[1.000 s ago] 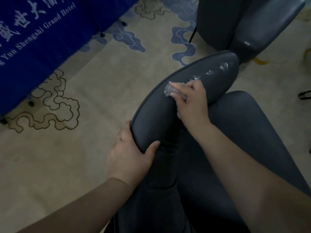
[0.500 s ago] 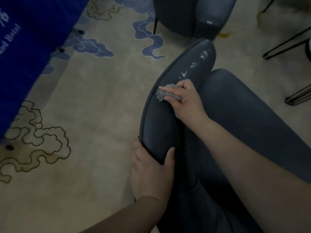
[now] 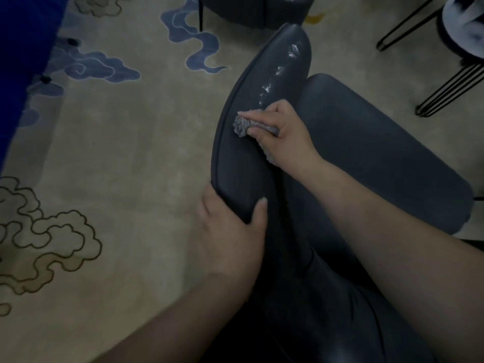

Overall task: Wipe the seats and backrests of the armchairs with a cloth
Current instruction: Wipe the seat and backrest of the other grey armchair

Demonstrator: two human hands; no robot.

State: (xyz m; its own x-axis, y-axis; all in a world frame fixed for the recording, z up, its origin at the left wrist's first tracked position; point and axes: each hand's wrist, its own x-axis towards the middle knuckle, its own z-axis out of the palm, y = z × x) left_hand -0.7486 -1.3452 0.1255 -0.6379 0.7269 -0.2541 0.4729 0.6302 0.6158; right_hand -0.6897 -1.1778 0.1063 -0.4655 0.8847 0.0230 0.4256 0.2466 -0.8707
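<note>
- A right hand (image 3: pixel 281 133) bunches a grey cloth (image 3: pixel 245 126) between thumb and curled fingers and presses it onto the top of a dark armchair backrest (image 3: pixel 245 163).
- The cloth, a nubby, towel-like rag, looks soft and light; wadded small, it should mould to the curved padding, and it is best held as a compact ball with the fingertips on top.
- The left hand (image 3: pixel 230 231) clamps the near end of the backrest, thumb on the inner face and fingers wrapped round the outer edge, apparently steadying the chair.
- The backrest's covering is smooth and leather-like, probably slick when damp; a trail of pale wet streaks (image 3: pixel 277 74) runs along its far end beyond the cloth.
- The padding likely gives a little under pressure while the shell beneath stays stiff, so the rim offers the firmest hold.
- The seat cushion (image 3: pixel 379 148) lies to the right of the backrest, below the right forearm, with no streaks visible on it.
- A second dark armchair (image 3: pixel 251 9) stands beyond, on a beige carpet (image 3: pixel 131 153) patterned with blue and outlined cloud scrolls.
- Thin black metal legs (image 3: pixel 445 87) show at upper right, a blue drape (image 3: pixel 23 61) at upper left.
- No brand, label or legible writing appears; a small pale tag on the far chair is too small to read.
</note>
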